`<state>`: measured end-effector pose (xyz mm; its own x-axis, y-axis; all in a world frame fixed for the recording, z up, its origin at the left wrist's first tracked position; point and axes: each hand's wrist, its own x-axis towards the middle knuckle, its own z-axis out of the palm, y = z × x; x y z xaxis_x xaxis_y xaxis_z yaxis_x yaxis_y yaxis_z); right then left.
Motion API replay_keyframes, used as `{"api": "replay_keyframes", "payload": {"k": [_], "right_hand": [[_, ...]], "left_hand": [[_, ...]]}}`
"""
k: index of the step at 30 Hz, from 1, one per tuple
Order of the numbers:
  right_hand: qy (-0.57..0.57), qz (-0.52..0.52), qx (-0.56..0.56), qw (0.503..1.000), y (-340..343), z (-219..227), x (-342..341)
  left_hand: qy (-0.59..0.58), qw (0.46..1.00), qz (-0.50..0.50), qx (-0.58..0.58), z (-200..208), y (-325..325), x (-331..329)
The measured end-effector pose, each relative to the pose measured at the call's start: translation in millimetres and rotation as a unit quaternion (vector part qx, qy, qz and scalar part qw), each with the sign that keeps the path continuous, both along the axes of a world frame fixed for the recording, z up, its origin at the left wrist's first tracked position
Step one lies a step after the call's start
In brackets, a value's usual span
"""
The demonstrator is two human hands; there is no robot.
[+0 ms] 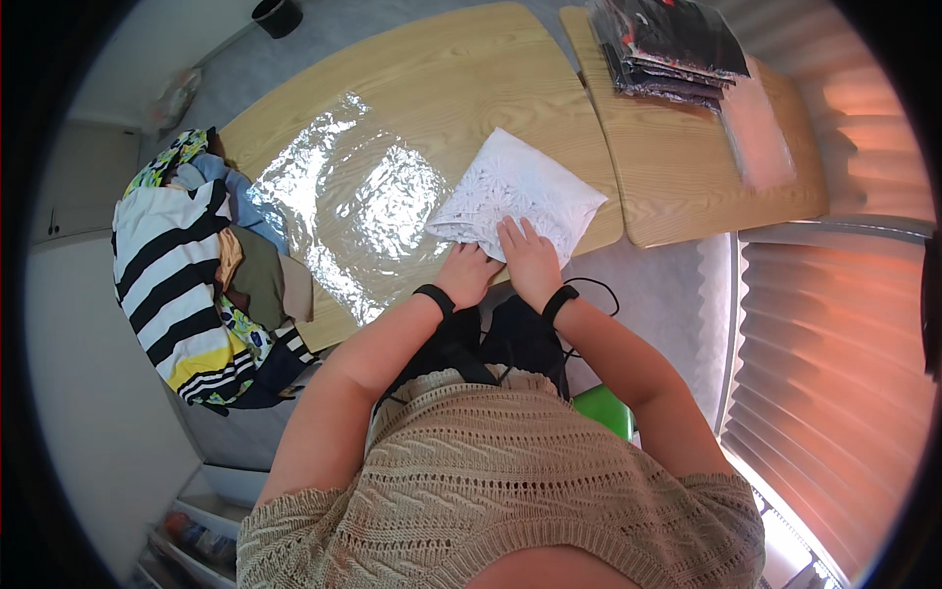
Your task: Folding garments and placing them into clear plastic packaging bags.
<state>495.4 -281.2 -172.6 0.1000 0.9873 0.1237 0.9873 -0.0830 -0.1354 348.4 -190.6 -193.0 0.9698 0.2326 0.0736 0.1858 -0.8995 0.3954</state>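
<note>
A white lace garment, folded into a flat bundle, lies near the front edge of the wooden table. My right hand rests flat on its near part, fingers stretched out over the cloth. At the bundle's near left edge is my left hand, its fingers bent and closed on the edge of the fabric; the fingertips are partly hidden. Just left of the garment, a clear, shiny plastic bag is spread flat on the tabletop.
A heap of clothes with a striped garment hangs over the table's left end. On a second table at the right sit a stack of bagged dark garments and a pale plastic packet. Pleated blinds stand at the right.
</note>
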Motion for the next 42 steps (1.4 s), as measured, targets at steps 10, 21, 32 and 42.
{"api": "replay_keyframes", "payload": {"k": [10,21,32,42], "right_hand": [[-0.025,0.032,-0.091,0.995,-21,13,10],[-0.011,-0.072,-0.042,0.996,-19,13,77],[0.356,-0.406,0.009,0.841,-37,5,80],[0.855,-0.378,-0.034,0.353,-60,-20,104]], "left_hand": [[0.121,0.990,-0.019,-0.064,10,4,3],[-0.060,0.986,0.039,-0.153,58,27,28],[0.146,0.986,0.073,-0.033,17,37,25],[0.061,0.979,0.020,-0.193,26,18,25]]}}
